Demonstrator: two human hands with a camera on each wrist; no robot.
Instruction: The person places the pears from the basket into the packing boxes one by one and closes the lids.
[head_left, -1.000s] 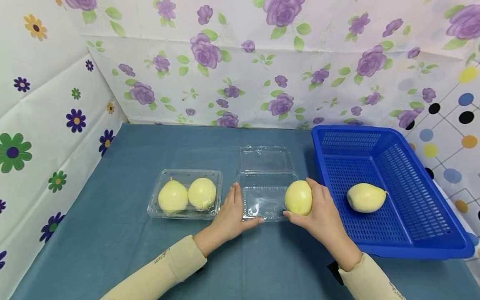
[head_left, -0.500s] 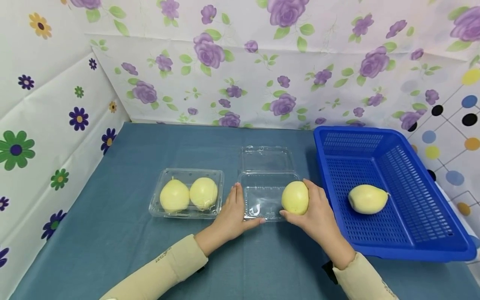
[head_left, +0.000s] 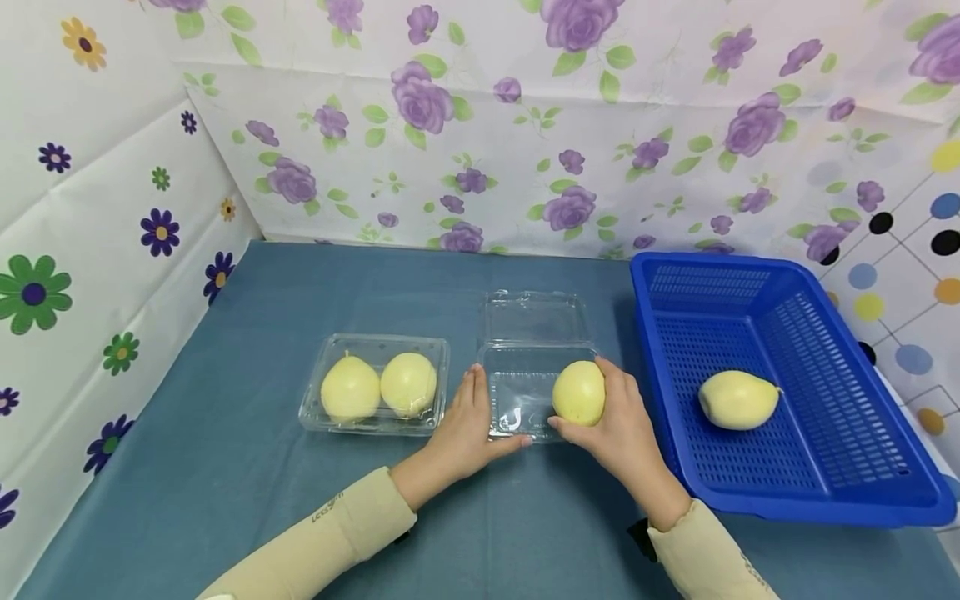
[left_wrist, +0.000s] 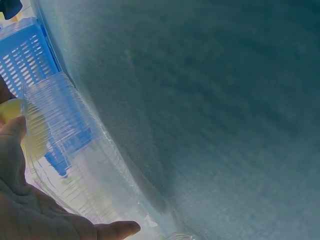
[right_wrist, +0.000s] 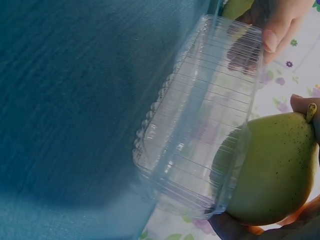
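Note:
A pale yellow pear (head_left: 579, 393) is gripped by my right hand (head_left: 624, 427), thumb in front and fingers round its right side. It overlaps the right end of a clear plastic clamshell box (head_left: 519, 385), whose lid (head_left: 535, 318) lies folded back. In the right wrist view, the pear (right_wrist: 275, 167) has its stem end up by the fingers, and its lower part shows through the box wall (right_wrist: 200, 105). My left hand (head_left: 459, 429) rests against the box's left front corner, fingers straight along the side and thumb out along the front edge (left_wrist: 117, 230).
To the left, a second clear box (head_left: 378, 425) with its lid over it contains two pears (head_left: 350, 389). A blue perforated basket (head_left: 795, 500) stands on the right with one pear (head_left: 738, 400) lying inside. Patterned sheets (head_left: 480, 125) rise behind the blue-green tablecloth (head_left: 225, 467).
My right hand has carried the pear a little to the left, further over the clamshell box. The left hand keeps its place at the box corner. The head view has shifted slightly.

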